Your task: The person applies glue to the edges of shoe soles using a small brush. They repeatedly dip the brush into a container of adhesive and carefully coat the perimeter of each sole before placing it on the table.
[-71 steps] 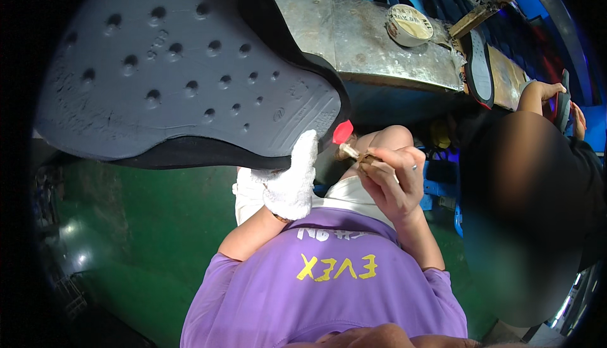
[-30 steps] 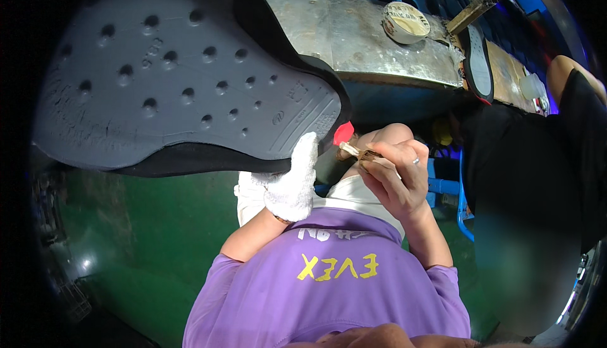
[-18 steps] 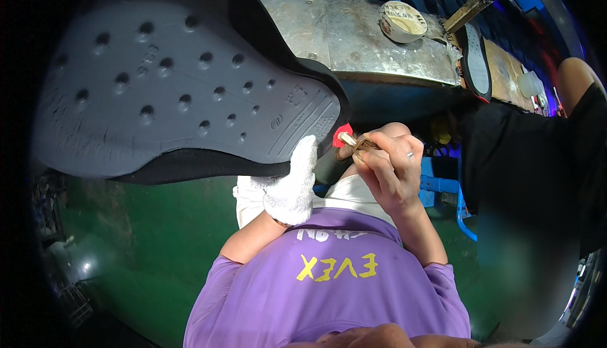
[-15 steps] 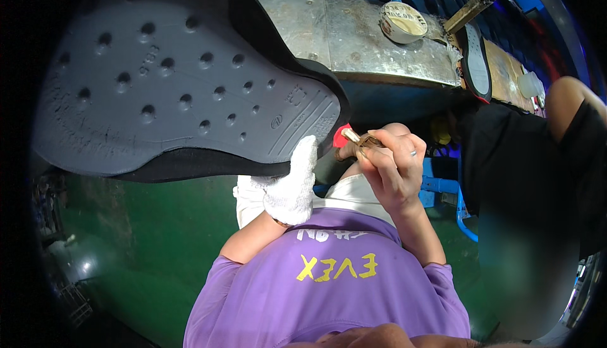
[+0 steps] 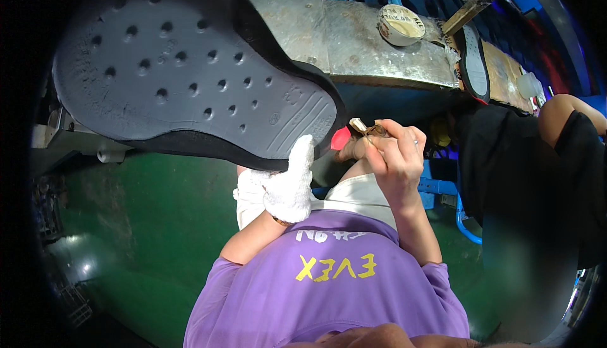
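Note:
A shoe upper (image 5: pixel 190 76) with a grey dimpled bottom and black sides stretches across the upper left, bottom face toward me. At its heel end a red tab (image 5: pixel 340 138) sticks out. My left hand (image 5: pixel 288 180), in a white knit glove, grips the shoe by this end, the thumb over the bottom. The fingers are hidden beneath. My bare right hand (image 5: pixel 398 158), a ring on one finger, is closed on a small brush (image 5: pixel 360 124) with a pale tip and brown handle. The tip is beside the red tab, slightly apart from it.
A metal-topped bench (image 5: pixel 379 57) runs along the far side. On it are a bowl (image 5: pixel 403 26) of pale paste, a similar shoe (image 5: pixel 473 63) and a wooden post (image 5: pixel 474 12). At right sits a person in black (image 5: pixel 512 171), near a blue metal frame (image 5: pixel 458 202).
The shoe has shifted slightly up and right and turned a little in my left hand. The brush tip has moved up off the red tab, and my right hand has rotated.

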Motion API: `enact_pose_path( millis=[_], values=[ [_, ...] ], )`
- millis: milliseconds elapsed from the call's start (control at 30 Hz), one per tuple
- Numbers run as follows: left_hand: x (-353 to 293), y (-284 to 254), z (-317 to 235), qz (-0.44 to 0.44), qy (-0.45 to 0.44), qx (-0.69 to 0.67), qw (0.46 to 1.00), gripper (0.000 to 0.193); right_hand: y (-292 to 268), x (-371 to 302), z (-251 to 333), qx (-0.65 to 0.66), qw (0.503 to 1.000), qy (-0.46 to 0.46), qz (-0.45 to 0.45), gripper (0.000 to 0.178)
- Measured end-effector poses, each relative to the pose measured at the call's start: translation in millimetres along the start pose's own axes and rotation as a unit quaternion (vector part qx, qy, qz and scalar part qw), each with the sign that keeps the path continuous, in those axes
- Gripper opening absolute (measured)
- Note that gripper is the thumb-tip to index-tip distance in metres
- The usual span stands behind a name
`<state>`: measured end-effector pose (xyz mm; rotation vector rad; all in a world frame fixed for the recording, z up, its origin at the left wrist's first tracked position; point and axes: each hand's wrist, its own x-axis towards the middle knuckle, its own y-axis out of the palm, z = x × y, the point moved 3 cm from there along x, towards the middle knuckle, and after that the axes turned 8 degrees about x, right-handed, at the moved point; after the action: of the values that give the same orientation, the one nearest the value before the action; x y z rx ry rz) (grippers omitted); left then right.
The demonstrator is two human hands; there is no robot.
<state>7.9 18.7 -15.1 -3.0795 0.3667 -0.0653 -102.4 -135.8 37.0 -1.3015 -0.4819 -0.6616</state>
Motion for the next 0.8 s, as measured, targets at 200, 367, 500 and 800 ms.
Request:
enact_pose_path(
  millis=[200,367,500,800],
  values=[
    [0.0,4.8,-4.1,0.004,-0.035,-0.019,0.999,0.031,-7.7,-6.0,-4.5,0.065,0.997,0.023,-0.038,0.017],
    [-0.2,9.7,-3.1,0.007,-0.021,0.012,1.000,0.031,-1.0,-5.9,-12.9,0.073,0.996,0.034,-0.048,0.017],
    [-2.7,4.4,-20.7,-0.004,-0.062,0.104,0.993,0.032,14.4,-20.9,-33.0,0.108,0.987,0.093,-0.069,0.014],
    [8.1,13.6,12.0,-0.032,0.061,0.116,0.991,0.047,108.4,-130.7,-64.5,0.217,0.951,0.222,-0.005,0.013]
  ],
)
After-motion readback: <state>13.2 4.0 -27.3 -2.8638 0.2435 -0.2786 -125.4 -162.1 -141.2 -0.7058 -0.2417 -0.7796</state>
